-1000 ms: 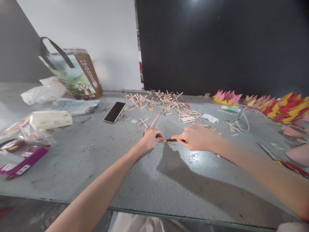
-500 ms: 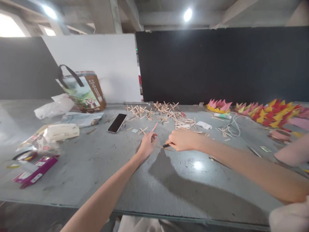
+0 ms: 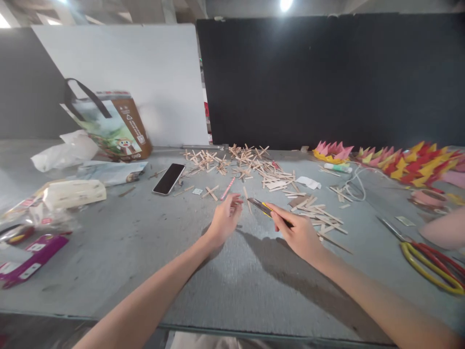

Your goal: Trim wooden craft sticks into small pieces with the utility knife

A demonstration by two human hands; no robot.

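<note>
My right hand (image 3: 296, 230) is closed round a black and yellow utility knife (image 3: 267, 209), its tip pointing up and left. Just left of that tip, a thin wooden stick (image 3: 247, 200) lies on the grey table (image 3: 145, 271). My left hand (image 3: 227, 216) is left of the stick, fingers curled but apart, with nothing visible in them. Beyond its fingertips lies a pink patterned strip (image 3: 228, 188). Two crossed sticks (image 3: 210, 193) rest to the left of this strip. Loose sticks (image 3: 323, 218) are spread beyond my right hand.
A phone (image 3: 169, 179), a printed bag (image 3: 109, 127) and a purple packet (image 3: 34, 259) are on the left. Scissors (image 3: 428, 264), a pink tape roll (image 3: 429, 198), a glue stick (image 3: 337, 167) and paper petals (image 3: 417, 165) lie right. Another person's arm (image 3: 445, 229) shows at the right edge.
My right hand has moved right and turned, showing more of the knife and uncovering the sticks behind it. The camera view has tipped down, bringing the scissors into sight.
</note>
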